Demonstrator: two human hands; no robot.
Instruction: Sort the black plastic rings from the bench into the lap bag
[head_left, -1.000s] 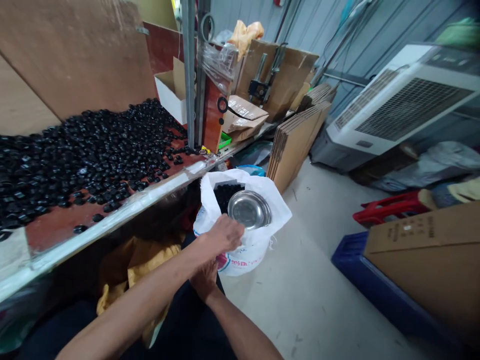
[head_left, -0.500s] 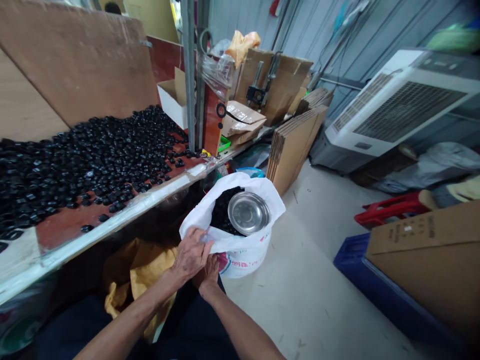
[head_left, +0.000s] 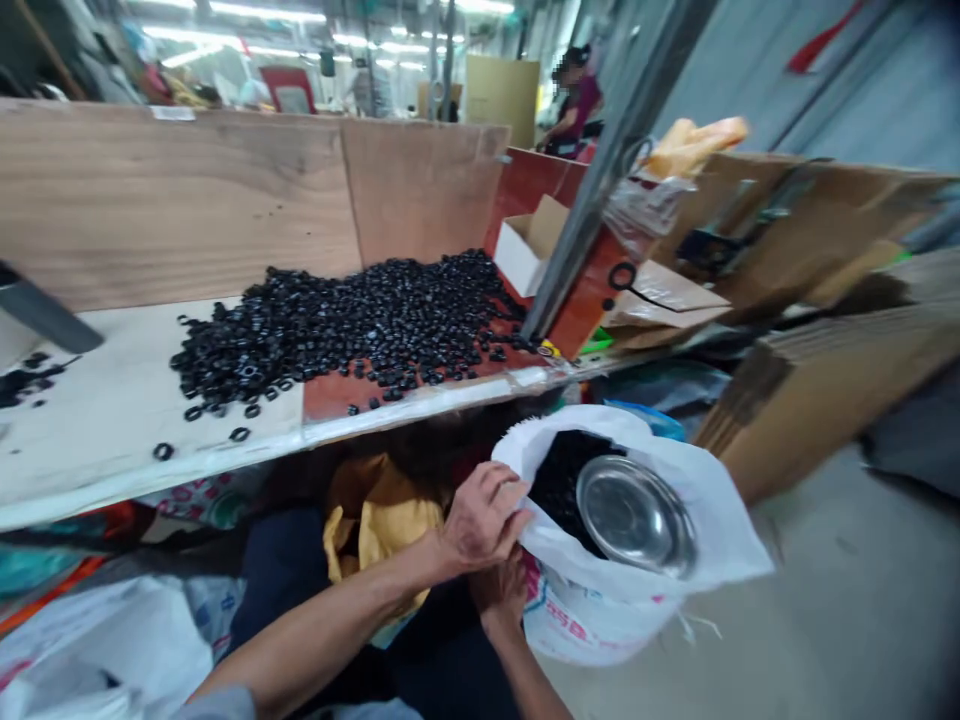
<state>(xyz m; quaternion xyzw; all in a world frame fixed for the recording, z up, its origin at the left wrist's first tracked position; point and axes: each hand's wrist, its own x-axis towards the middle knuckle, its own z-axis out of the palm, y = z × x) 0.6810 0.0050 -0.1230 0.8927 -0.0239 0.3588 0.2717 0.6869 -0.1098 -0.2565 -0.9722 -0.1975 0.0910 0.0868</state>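
A white woven sack with printed lettering stands open beside my knees. Small black parts fill it, and a round metal bowl rests tilted on top of them. My left hand is closed on the near left rim of the sack, thumb and fingers pinching the cloth. Just below it, my right hand is closed against the same side of the sack; its fingertips are partly hidden by the left hand and the cloth.
A heap of small black rings lies on the workbench ahead. A metal post rises at the bench edge. Flattened cardboard leans at right. A yellow cloth sack lies under the bench. Another person stands far back.
The view has swung left and up, so the sack and both hands now appear farther right and the bench shows more. Both hands keep their hold on the sack.
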